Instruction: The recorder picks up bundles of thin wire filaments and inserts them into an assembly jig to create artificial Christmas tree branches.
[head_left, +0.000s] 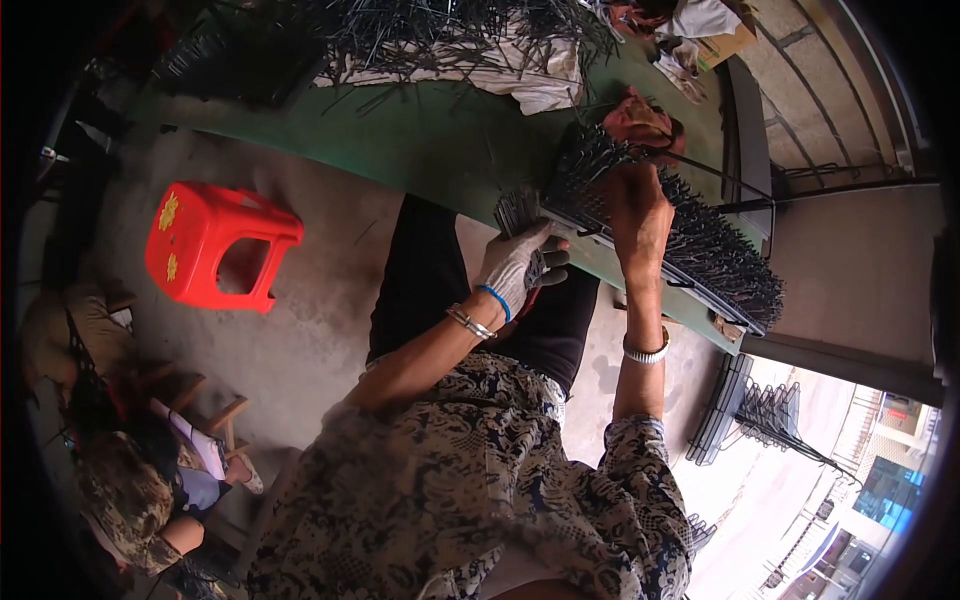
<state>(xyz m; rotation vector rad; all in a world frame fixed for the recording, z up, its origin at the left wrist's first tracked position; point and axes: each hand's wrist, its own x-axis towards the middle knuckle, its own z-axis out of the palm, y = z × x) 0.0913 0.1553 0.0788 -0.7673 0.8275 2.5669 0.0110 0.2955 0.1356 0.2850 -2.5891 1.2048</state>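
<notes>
while the left hand (510, 265) sits near the centre of the frame in a pale glove with dark fingertips, its fingers are bent around a bunch (515, 210) of thin dark rods, which stick up past the thumb toward the top of the frame. a blue band (494, 299) and a metal bracelet (469, 321) circle that wrist.

right hand (642, 228), bare, right of centre, reaches up over the rack (720, 250); its fingers are bent together, tips pointed into the dark pieces there. cannot tell whether they grip one. light-coloured wristband (646, 349) below it.

rack is long, packed with upright dark pieces, running slantwise from upper centre to the right side, on the edge of the green table (400, 140). reddish cloth (640, 118) just beyond the rack.

top of frame: a loose heap (440, 35) of dark rods on a pale cloth (550, 75).

left of frame: red stool (225, 250) on the grey floor (330, 260). lower left: another person (125, 480), seated low. lower right: dark wire frames (722, 408) in bright light.
</notes>
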